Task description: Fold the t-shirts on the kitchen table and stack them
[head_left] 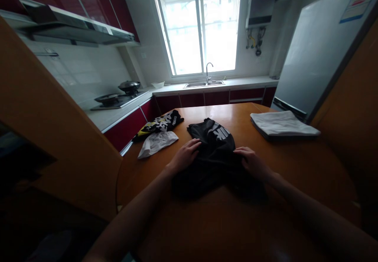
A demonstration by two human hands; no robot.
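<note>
A black garment with pale block print (213,151) lies rumpled on the wooden table in front of me; its lower part spreads toward me in shadow. My left hand (186,154) is at its left edge, fingers closed on the cloth. On the opposite edge, my right hand (251,160) has its fingertips pinched at the fabric, partly hidden by the hand itself. A white cloth piece (158,143) lies left of the black garment. Behind it is a crumpled black, white and yellow patterned garment (163,123).
At the right of the table (310,167) lies a folded white and dark cloth stack (283,124). Beyond are a counter with a sink (203,84), a stove with a pot (129,86) and a pan (106,99). A fridge (320,45) stands at right, a wooden panel (59,116) at left.
</note>
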